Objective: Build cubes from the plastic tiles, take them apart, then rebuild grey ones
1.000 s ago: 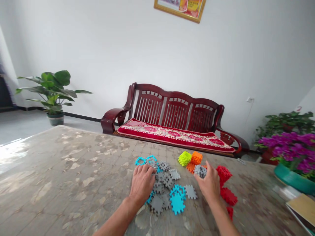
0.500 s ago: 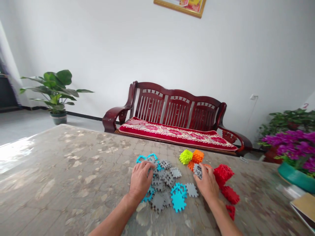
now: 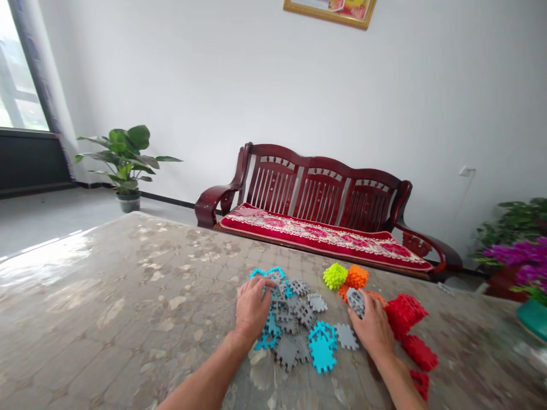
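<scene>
A heap of flat grey and blue toothed puzzle pieces (image 3: 299, 330) lies on the table (image 3: 128, 307) in front of me. My left hand (image 3: 253, 307) rests palm down on the heap's left side, its fingers curled over the pieces at the far edge. My right hand (image 3: 374, 326) holds a grey piece (image 3: 355, 300) upright in a pinch at the heap's right. Beyond lie a yellow-green cube (image 3: 334, 275) and an orange cube (image 3: 356, 277). Red assembled blocks (image 3: 405, 312) sit just right of my right hand.
A dark red wooden bench (image 3: 316, 222) with a red patterned cushion stands behind the table against the white wall. A potted green plant (image 3: 126, 162) stands on the floor at the left. Purple flowers in a green pot (image 3: 527, 279) sit at the table's right edge.
The view has swung left, so everything sits further right in the picture. Both hands stay at the heap; the right hand has tipped its grey piece more upright.
</scene>
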Demonstrator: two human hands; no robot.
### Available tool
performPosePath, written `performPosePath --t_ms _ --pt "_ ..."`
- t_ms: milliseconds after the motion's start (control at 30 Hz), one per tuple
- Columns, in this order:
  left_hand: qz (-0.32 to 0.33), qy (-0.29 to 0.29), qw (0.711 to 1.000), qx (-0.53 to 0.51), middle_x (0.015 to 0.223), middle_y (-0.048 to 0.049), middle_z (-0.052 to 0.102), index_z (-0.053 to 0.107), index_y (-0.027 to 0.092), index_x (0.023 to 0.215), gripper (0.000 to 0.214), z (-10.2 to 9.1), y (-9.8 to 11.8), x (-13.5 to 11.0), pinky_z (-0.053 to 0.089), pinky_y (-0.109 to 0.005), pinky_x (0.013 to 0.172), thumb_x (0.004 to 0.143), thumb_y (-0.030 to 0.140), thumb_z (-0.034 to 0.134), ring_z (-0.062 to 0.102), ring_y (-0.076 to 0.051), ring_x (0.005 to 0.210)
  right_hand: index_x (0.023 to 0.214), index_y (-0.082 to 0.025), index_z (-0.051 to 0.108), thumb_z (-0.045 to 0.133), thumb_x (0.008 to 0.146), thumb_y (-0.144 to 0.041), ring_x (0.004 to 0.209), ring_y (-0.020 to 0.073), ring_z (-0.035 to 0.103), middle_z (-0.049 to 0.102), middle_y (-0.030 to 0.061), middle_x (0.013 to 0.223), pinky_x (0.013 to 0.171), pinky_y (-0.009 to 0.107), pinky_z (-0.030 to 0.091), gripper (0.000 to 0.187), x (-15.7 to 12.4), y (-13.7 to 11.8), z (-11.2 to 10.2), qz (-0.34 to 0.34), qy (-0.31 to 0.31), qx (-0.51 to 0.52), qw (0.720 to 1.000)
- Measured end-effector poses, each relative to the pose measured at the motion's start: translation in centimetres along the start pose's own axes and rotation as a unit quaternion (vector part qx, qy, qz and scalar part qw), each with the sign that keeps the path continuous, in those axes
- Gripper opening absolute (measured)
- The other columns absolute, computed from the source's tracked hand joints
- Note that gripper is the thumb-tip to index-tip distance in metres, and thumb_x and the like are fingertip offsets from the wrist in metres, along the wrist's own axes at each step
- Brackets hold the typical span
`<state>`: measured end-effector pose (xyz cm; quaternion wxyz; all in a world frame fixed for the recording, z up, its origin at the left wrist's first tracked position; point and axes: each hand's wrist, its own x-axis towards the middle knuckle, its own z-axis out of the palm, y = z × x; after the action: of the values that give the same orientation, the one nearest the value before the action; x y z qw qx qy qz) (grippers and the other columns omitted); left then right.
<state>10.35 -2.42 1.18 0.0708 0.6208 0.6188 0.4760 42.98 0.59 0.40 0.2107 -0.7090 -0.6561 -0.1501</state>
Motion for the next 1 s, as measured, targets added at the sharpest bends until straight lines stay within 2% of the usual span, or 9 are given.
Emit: performPosePath --t_ms 200,300,400,500,633,800,867,1000 --pt "-0.054 0.020 0.998 -0.035 0.093 0.0001 0.070 0.069 0.025 0.087 0.027 -0.2 -0.5 0.5 0.047 -0.034 0.091 0.080 0.009 0.048 0.064 -0.017 0.094 0.130 -0.021 0.049 0.052 0.081 -0.027 0.103 0.0274 0.060 0.062 0.0107 0.114 0.088 0.038 0.047 0.049 -0.2 1.0 0.7 -0.029 0.006 0.030 0.999" --pt "-0.065 0.022 0.997 -0.040 0.093 0.0000 0.070 0.069 0.024 0.087 0.026 -0.2 -0.9 0.6 0.048 -0.034 0.090 0.080 0.011 0.048 0.064 -0.018 0.093 0.127 -0.022 0.052 0.052 0.078 -0.027 0.104 0.0269 0.060 0.063 0.0093 0.112 0.090 0.038 0.047 0.050 -0.5 1.0 0.2 -0.024 0.011 0.077 0.997" --pt "-0.052 0.031 0.997 -0.052 0.094 -0.0002 0.069 0.069 0.024 0.088 0.025 0.0 -1.1 0.5 0.048 -0.033 0.089 0.081 0.012 0.048 0.064 -0.017 0.093 0.124 -0.021 0.055 0.051 0.076 -0.031 0.102 0.0263 0.062 0.065 0.0086 0.111 0.091 0.039 0.048 0.048 -0.7 -0.1 -0.7 -0.005 0.012 0.153 0.988" --pt "-0.037 0.040 0.995 -0.078 0.094 -0.0008 0.068 0.067 0.023 0.088 0.021 0.0 -0.8 0.5 0.048 -0.033 0.090 0.083 0.016 0.048 0.063 -0.017 0.093 0.122 -0.021 0.056 0.051 0.077 -0.034 0.104 0.0255 0.062 0.066 0.0083 0.114 0.093 0.039 0.048 0.047 -0.9 -2.9 -2.4 -0.017 0.010 0.208 0.978" --pt "-0.027 0.044 0.992 -0.117 0.097 -0.0033 0.068 0.066 0.023 0.094 0.020 -0.4 0.0 0.4 0.047 -0.036 0.093 0.089 0.028 0.047 0.062 -0.019 0.097 0.127 -0.022 0.056 0.052 0.076 -0.028 0.110 0.0256 0.060 0.065 0.0080 0.119 0.097 0.038 0.047 0.051 -1.1 -8.6 -4.8 -0.103 -0.015 0.206 0.973" --pt "-0.024 0.043 0.987 -0.153 0.104 -0.0065 0.066 0.063 0.022 0.106 0.029 -0.9 0.8 0.0 0.047 -0.039 0.096 0.094 0.036 0.040 0.061 -0.021 0.105 0.140 -0.024 0.050 0.053 0.069 -0.012 0.110 0.0267 0.060 0.067 0.0073 0.118 0.097 0.038 0.045 0.072 -0.9 -14.7 -5.9 -0.175 -0.041 0.174 0.968" --pt "-0.032 0.031 0.987 -0.154 0.108 -0.0068 0.066 0.062 0.022 0.109 0.030 -0.9 1.0 -0.1 0.047 -0.039 0.097 0.094 0.037 0.041 0.061 -0.021 0.107 0.139 -0.024 0.051 0.052 0.070 -0.011 0.107 0.0255 0.061 0.069 0.0071 0.116 0.097 0.037 0.045 0.070 -0.6 -15.9 -5.9 -0.182 -0.049 0.186 0.964" --pt "-0.055 0.003 0.991 -0.118 0.114 -0.0062 0.064 0.061 0.023 0.113 0.029 -0.6 0.9 -0.1 0.047 -0.041 0.098 0.089 0.034 0.049 0.060 -0.022 0.111 0.121 -0.024 0.065 0.048 0.081 -0.019 0.104 0.0235 0.063 0.071 0.0062 0.111 0.096 0.035 0.046 0.044 0.0 -15.9 -5.6 -0.164 -0.066 0.225 0.958"
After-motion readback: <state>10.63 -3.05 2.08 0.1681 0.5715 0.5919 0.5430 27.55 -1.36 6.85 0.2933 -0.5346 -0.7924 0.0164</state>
